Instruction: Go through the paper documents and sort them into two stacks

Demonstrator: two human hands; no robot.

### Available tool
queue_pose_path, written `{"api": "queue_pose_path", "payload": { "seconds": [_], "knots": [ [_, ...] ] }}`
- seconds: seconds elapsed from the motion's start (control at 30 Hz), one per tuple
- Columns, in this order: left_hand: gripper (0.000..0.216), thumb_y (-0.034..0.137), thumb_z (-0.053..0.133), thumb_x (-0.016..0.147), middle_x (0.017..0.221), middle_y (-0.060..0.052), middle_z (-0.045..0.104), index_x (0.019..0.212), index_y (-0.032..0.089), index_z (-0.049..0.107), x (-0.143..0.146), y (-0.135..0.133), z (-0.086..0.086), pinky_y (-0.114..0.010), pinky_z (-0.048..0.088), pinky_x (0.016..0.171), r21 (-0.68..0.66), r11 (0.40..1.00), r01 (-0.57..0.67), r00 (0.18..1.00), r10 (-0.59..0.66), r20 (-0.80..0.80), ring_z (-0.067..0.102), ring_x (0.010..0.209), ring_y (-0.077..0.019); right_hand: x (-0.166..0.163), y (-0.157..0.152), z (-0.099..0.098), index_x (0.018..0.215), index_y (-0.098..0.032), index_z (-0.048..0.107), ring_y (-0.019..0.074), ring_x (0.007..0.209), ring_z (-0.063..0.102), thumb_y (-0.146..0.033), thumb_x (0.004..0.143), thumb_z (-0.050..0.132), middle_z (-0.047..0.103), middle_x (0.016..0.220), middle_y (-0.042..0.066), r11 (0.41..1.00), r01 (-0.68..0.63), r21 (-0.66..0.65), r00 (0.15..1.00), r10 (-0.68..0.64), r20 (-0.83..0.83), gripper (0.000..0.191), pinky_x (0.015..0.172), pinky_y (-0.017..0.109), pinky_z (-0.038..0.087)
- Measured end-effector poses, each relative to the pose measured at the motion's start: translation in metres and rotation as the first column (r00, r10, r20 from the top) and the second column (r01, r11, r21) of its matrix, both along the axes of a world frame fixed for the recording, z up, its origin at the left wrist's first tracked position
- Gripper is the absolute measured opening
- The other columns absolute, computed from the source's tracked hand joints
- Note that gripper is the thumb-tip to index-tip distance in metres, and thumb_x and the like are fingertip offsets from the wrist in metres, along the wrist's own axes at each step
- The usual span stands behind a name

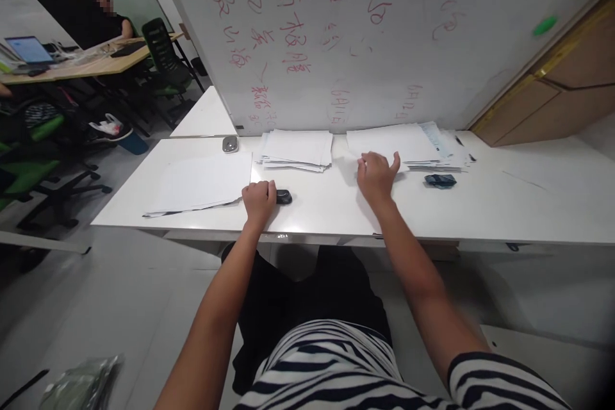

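Observation:
My left hand (258, 200) is curled closed on a small black object (283, 196), likely a stapler, near the front edge of the white table (336, 214). Just left of it lies a flat stack of paper (202, 182). My right hand (375, 174) rests on the table with fingers partly spread and thumb out, touching the near edge of the right paper pile (398, 143). A third pile of sheets (296, 149) sits between the hands, further back.
A whiteboard (384, 32) with red writing stands behind the table. A small silver object (230, 144) and a dark blue object (440, 180) lie on the table. At far left, a person sits at a wooden desk (72, 64) with a laptop (29, 50) and green chairs (161, 45).

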State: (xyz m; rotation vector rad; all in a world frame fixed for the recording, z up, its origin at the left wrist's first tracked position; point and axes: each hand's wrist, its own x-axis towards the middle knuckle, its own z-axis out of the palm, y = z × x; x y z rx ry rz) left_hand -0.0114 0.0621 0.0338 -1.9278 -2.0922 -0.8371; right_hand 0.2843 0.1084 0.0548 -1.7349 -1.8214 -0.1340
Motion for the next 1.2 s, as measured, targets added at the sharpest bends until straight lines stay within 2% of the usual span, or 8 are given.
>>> {"api": "queue_pose_path", "payload": {
  "seconds": [0.27,0.37,0.43,0.53,0.63,0.8,1.0,1.2],
  "knots": [
    [0.024,0.040,0.045,0.088,0.096,-0.010,0.067,0.087,0.023,0.062,0.054,-0.097,0.012,-0.041,0.036,0.093,-0.080,0.900,0.428,0.877,-0.392,0.279,0.057,0.100,-0.0252,-0.058,-0.175,-0.030,0.110,-0.040,0.060,0.0205,0.136,0.037,-0.035,0.092,0.032,0.055,0.133,-0.006,0.938,-0.259,-0.231,0.948,0.201,-0.247,0.033,0.118,0.054,0.006],
    [0.034,0.047,0.038,0.091,0.081,-0.008,0.063,0.075,0.024,0.057,0.071,-0.146,-0.013,-0.038,0.043,0.079,-0.113,0.952,0.283,0.787,-0.164,0.595,0.058,0.084,-0.0225,-0.048,-0.197,-0.051,0.120,-0.042,0.054,0.0229,0.140,0.029,-0.039,0.089,0.035,0.044,0.143,-0.006,0.960,-0.175,-0.220,0.934,0.091,-0.345,0.036,0.115,0.060,0.011],
    [0.035,0.053,0.038,0.090,0.086,-0.006,0.064,0.086,0.024,0.057,0.075,-0.160,-0.031,-0.035,0.046,0.074,-0.226,0.959,0.170,0.605,0.080,0.792,0.059,0.084,-0.0209,-0.034,-0.203,-0.060,0.124,-0.041,0.050,0.0240,0.141,0.026,-0.040,0.088,0.037,0.041,0.146,-0.005,0.967,-0.108,-0.230,0.927,0.014,-0.375,0.039,0.114,0.062,0.013],
    [0.046,0.062,0.046,0.083,0.105,-0.007,0.066,0.103,0.023,0.058,0.079,-0.155,-0.044,-0.032,0.048,0.077,-0.393,0.861,0.322,0.282,0.309,0.908,0.061,0.097,-0.0208,-0.015,-0.206,-0.066,0.129,-0.037,0.046,0.0229,0.141,0.025,-0.041,0.087,0.038,0.036,0.149,0.000,0.972,-0.059,-0.228,0.892,-0.051,-0.450,0.042,0.115,0.058,0.019],
    [0.050,0.064,0.055,0.077,0.097,-0.007,0.069,0.098,0.020,0.063,0.089,-0.141,-0.041,-0.030,0.048,0.073,-0.349,0.766,0.539,0.112,0.345,0.932,0.064,0.088,-0.0186,-0.010,-0.208,-0.068,0.129,-0.035,0.045,0.0222,0.139,0.031,-0.041,0.087,0.041,0.036,0.148,0.003,0.982,-0.065,-0.180,0.818,-0.051,-0.573,0.042,0.114,0.052,0.026],
    [0.042,0.060,0.060,0.075,0.065,-0.001,0.064,0.084,0.018,0.062,0.102,-0.137,-0.030,-0.029,0.046,0.063,-0.204,0.784,0.586,0.111,0.172,0.979,0.059,0.060,-0.0146,-0.010,-0.215,-0.075,0.130,-0.034,0.043,0.0223,0.134,0.039,-0.042,0.085,0.051,0.041,0.145,0.005,0.989,-0.007,-0.147,0.561,-0.117,-0.819,0.047,0.109,0.046,0.037],
    [0.037,0.053,0.060,0.078,0.069,-0.002,0.064,0.080,0.016,0.061,0.068,-0.149,-0.021,-0.027,0.046,0.061,-0.309,0.613,0.728,0.297,0.125,0.947,0.058,0.058,-0.0131,0.022,-0.206,-0.077,0.111,-0.028,0.058,0.0227,0.101,0.066,-0.049,0.075,0.066,0.068,0.111,0.004,0.924,-0.223,-0.310,0.031,-0.311,-0.950,0.042,0.084,0.039,0.055],
    [0.035,0.050,0.055,0.082,0.069,-0.001,0.064,0.082,0.016,0.061,0.053,-0.152,-0.015,-0.027,0.047,0.062,-0.341,0.600,0.723,0.404,0.033,0.914,0.059,0.062,-0.0149,0.035,-0.193,-0.060,0.099,-0.019,0.069,0.0224,0.089,0.068,-0.044,0.065,0.078,0.074,0.095,0.005,0.847,-0.405,-0.343,0.091,-0.336,-0.938,0.043,0.088,0.038,0.051]
  ]
}}
